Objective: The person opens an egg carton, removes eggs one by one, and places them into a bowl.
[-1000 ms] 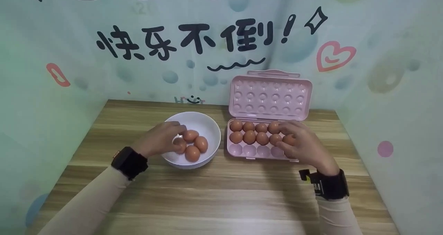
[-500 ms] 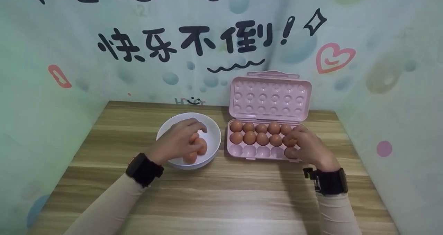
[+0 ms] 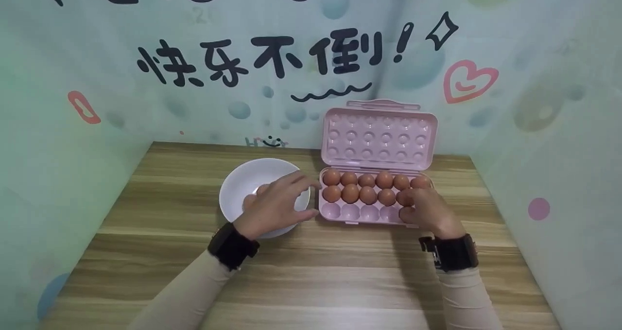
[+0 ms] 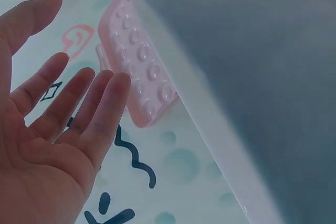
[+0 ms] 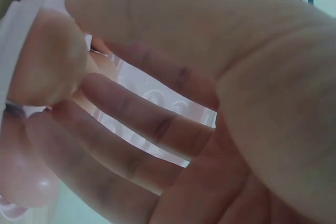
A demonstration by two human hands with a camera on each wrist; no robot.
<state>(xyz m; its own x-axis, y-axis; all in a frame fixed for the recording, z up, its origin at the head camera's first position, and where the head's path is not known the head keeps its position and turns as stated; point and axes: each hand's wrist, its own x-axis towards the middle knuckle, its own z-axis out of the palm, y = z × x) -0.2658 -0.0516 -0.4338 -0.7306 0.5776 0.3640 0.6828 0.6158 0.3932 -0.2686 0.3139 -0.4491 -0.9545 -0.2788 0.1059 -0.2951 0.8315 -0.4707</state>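
Smooth brown eggs sit in the back and middle rows of a pink egg box, long axis left-right, lid upright behind; right hand blocks the box's right end, fingers bent, can't tell if gripping. White bowl left of box, holds more eggs, partly hidden by left hand, fingers spread wide. Wood table under box, printed wall behind.

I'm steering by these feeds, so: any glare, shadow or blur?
Head: pale glare on the near table, shadow beside the right sleeve; left wrist: bowl dark and blurred; right wrist: nearest egg soft, lid beyond pale.
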